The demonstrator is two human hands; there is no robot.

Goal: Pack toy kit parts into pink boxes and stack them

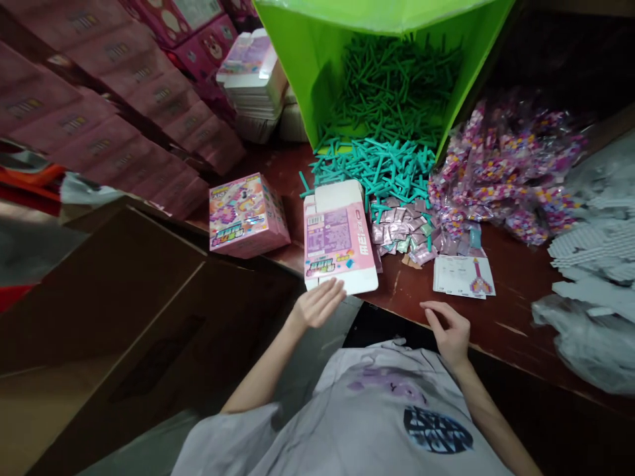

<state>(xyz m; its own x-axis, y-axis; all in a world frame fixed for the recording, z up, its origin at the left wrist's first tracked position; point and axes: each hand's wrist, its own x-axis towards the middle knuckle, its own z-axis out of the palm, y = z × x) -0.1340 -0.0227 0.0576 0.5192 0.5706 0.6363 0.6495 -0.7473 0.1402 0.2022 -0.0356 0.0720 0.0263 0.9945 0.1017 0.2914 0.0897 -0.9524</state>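
Note:
A flat, unfolded pink-and-white carton lies at the table's front edge with its white end flaps out. My left hand is at the carton's near flap, fingers stretched out flat and together; its thumb is hidden. Over the table edge to the right, my right hand has thumb and forefinger apart and holds nothing I can see. Closest to it is a small stack of printed sheets with a pink pixel picture. Behind lies a heap of small pink and green sachets.
Teal plastic sticks spill from a green bin. Bagged colourful beads and white ridged plates lie at right. A closed pink box, stacked cartons and pink boxes stand left, above a brown cardboard box.

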